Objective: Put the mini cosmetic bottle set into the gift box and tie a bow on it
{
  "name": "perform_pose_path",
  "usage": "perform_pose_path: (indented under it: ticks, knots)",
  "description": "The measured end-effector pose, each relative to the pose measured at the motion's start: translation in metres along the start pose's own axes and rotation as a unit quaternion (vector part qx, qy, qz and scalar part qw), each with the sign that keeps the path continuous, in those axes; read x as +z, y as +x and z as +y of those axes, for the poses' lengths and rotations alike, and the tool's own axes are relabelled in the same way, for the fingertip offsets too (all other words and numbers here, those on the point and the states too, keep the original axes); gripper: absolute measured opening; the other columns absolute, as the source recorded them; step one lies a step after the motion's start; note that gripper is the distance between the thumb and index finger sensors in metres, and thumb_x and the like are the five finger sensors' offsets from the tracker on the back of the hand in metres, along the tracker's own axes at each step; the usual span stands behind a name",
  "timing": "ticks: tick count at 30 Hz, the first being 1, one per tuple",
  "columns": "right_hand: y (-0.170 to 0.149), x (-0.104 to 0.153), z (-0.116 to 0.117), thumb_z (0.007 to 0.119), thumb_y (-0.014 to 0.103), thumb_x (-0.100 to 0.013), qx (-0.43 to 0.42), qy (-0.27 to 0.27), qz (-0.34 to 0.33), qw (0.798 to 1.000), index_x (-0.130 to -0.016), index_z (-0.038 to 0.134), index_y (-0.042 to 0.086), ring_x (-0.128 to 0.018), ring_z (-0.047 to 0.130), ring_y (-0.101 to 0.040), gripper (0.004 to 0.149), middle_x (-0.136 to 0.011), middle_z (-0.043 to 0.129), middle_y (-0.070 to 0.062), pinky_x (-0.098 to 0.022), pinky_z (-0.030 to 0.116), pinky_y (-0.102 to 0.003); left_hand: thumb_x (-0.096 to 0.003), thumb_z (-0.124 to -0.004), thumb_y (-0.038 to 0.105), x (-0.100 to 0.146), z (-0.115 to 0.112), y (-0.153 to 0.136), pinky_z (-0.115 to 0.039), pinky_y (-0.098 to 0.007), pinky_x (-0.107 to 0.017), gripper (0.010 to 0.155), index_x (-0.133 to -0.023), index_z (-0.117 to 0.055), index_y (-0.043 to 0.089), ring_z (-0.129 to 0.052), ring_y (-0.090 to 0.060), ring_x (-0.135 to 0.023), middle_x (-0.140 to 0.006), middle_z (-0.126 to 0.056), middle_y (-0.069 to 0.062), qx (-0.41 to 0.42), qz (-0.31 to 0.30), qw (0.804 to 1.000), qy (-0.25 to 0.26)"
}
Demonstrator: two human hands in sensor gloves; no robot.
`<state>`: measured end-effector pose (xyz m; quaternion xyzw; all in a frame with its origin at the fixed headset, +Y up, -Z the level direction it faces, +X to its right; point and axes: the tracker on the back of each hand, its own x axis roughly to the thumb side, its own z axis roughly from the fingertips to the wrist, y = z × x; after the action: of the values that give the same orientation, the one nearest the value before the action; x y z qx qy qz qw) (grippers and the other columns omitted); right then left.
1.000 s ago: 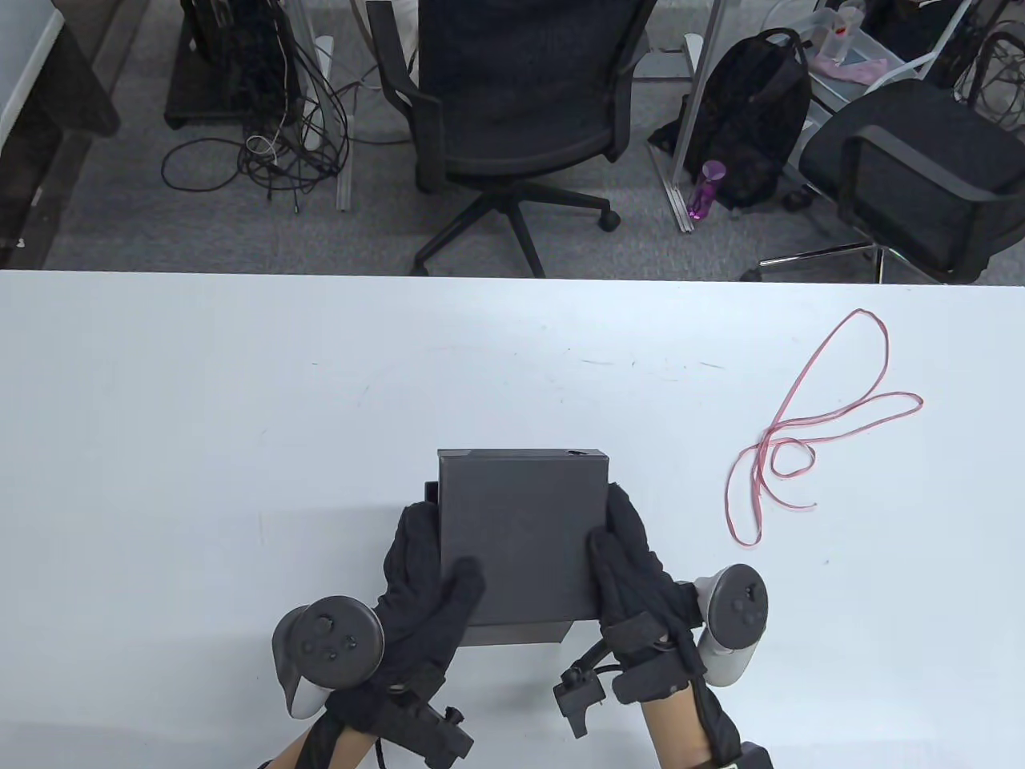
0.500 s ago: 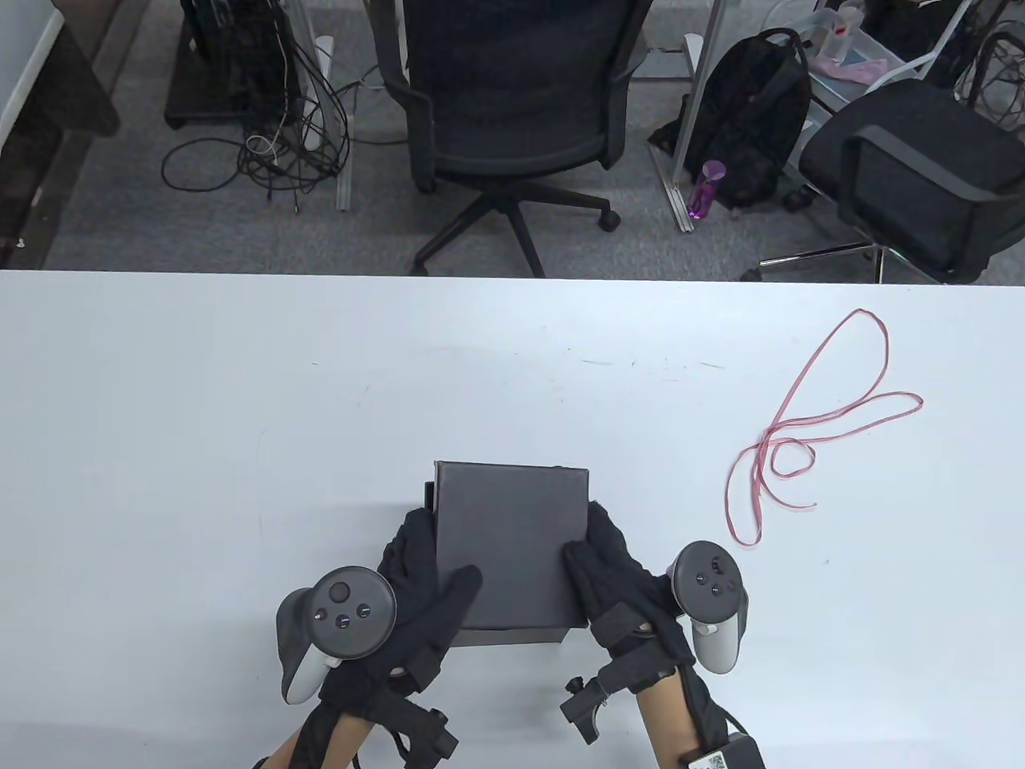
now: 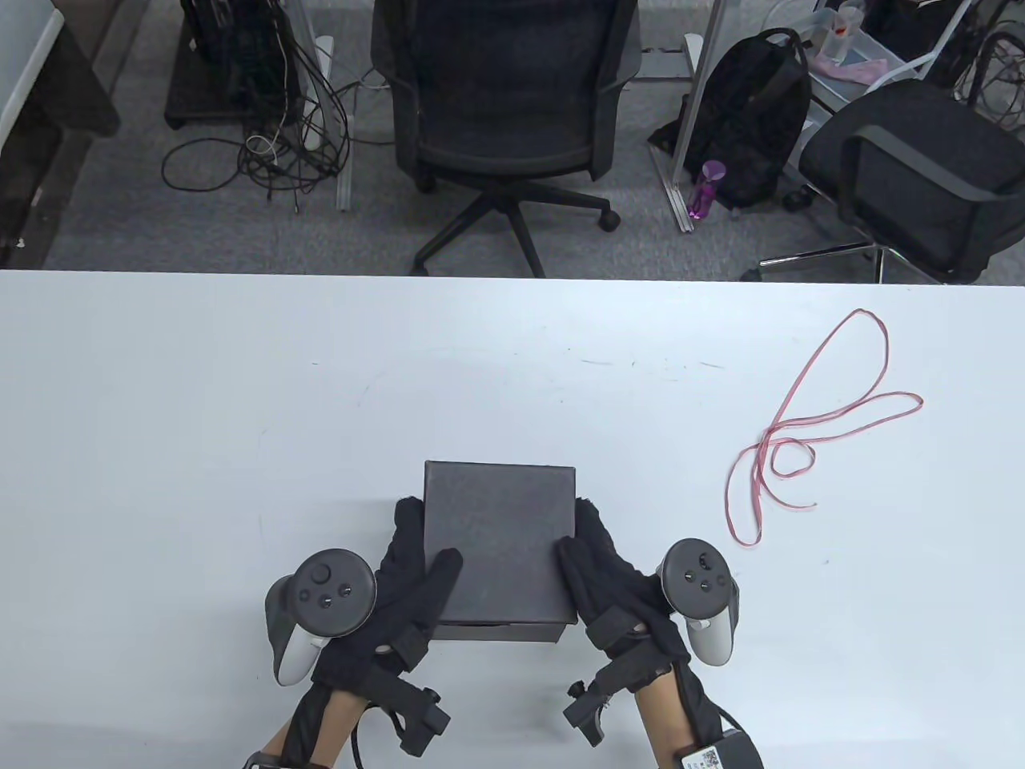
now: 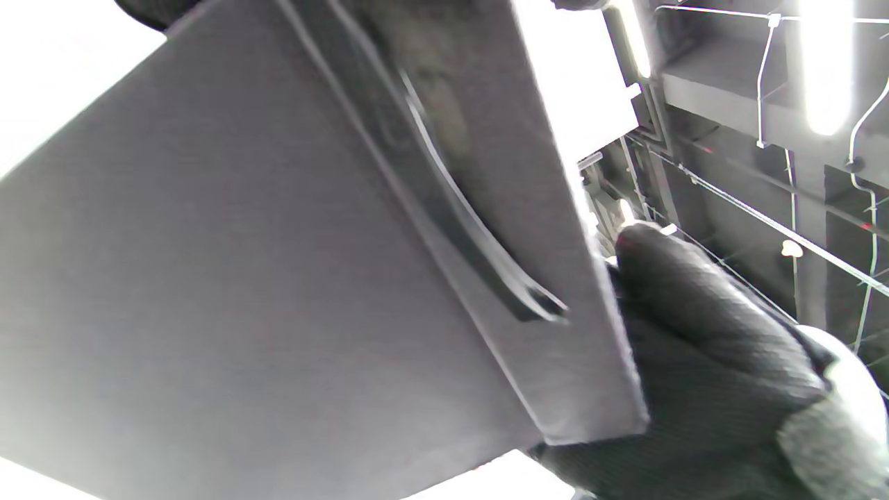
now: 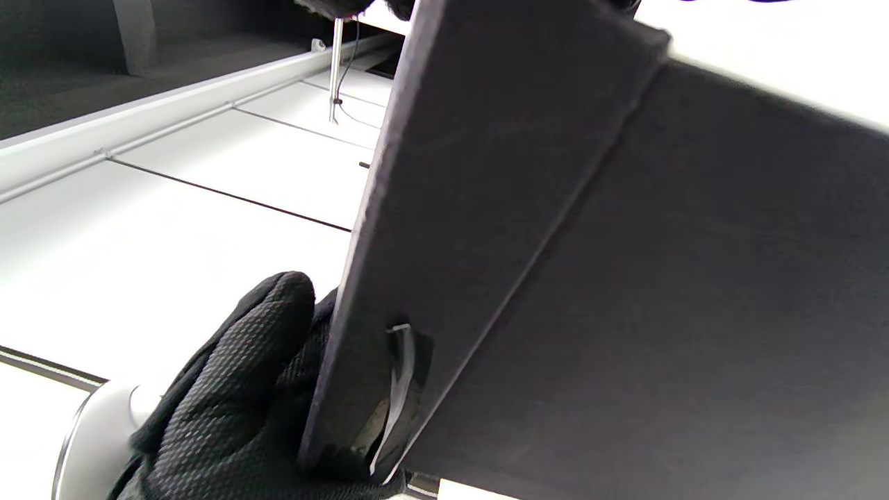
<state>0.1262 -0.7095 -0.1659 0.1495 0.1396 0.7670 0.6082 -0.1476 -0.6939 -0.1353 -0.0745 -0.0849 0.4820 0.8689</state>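
Observation:
A dark grey gift box with its lid on sits near the table's front edge, between both hands. My left hand grips its left side, thumb lying on the lid. My right hand grips its right side, thumb on top too. Both wrist views are filled by the box seen from below, with a gloved thumb beside it. A pink ribbon lies in loose loops on the table at the right. The cosmetic bottles are not visible.
The white table stretches wide to the left and behind the box. Beyond its far edge stand two office chairs, a backpack and cables on the floor.
The lid has come down and squared up on the box, hiding the base's far edge. Both hands and the box have shifted slightly left and toward me.

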Motion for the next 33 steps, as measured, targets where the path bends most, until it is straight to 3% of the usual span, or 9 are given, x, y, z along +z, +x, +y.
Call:
perform_pose_path:
  ticks: [16, 18, 22, 33]
  knots:
    - [-0.009, -0.004, 0.009, 0.038, 0.037, -0.068, 0.015, 0.044, 0.003, 0.999, -0.107, -0.008, -0.006, -0.086, 0.018, -0.076, 0.074, -0.103, 0.005, -0.054, -0.058, 0.034, -0.084, -0.0663, -0.050, 0.042, -0.004, -0.001, -0.006, -0.075, -0.058, -0.060, 0.074, -0.114, -0.013, -0.002, -0.074, -0.058, -0.083, -0.111, -0.046, -0.039, -0.017, 0.008, 1.000, 0.024]
    - [-0.009, -0.005, 0.010, 0.038, 0.036, -0.068, 0.018, 0.045, 0.002, 0.999, -0.107, -0.009, -0.005, -0.086, 0.017, -0.077, 0.073, -0.103, 0.004, -0.054, -0.058, 0.034, -0.084, -0.0659, -0.051, 0.040, -0.006, -0.003, -0.011, -0.078, -0.052, -0.058, 0.074, -0.113, -0.015, -0.003, -0.077, -0.051, -0.082, -0.110, -0.049, -0.038, -0.036, 0.021, 0.999, 0.020]
    - [-0.009, -0.005, 0.011, 0.038, 0.036, -0.068, 0.026, 0.037, 0.000, 0.999, -0.107, -0.008, -0.006, -0.085, 0.019, -0.077, 0.073, -0.102, 0.005, -0.055, -0.058, 0.035, -0.084, -0.0664, -0.050, 0.041, -0.010, -0.007, -0.020, -0.075, -0.051, -0.058, 0.074, -0.114, -0.012, -0.002, -0.071, -0.049, -0.082, -0.112, -0.045, -0.037, -0.010, 0.035, 0.999, 0.003]
    - [-0.014, -0.006, 0.010, 0.040, 0.032, -0.068, 0.028, 0.022, 0.015, 0.999, -0.106, -0.001, -0.014, -0.085, 0.025, -0.076, 0.073, -0.103, 0.011, -0.055, -0.058, 0.039, -0.082, -0.0663, -0.049, 0.044, -0.012, -0.013, -0.021, -0.075, -0.051, -0.056, 0.075, -0.115, -0.017, -0.002, -0.071, -0.045, -0.080, -0.111, -0.048, -0.037, -0.046, 0.049, 0.998, 0.020]
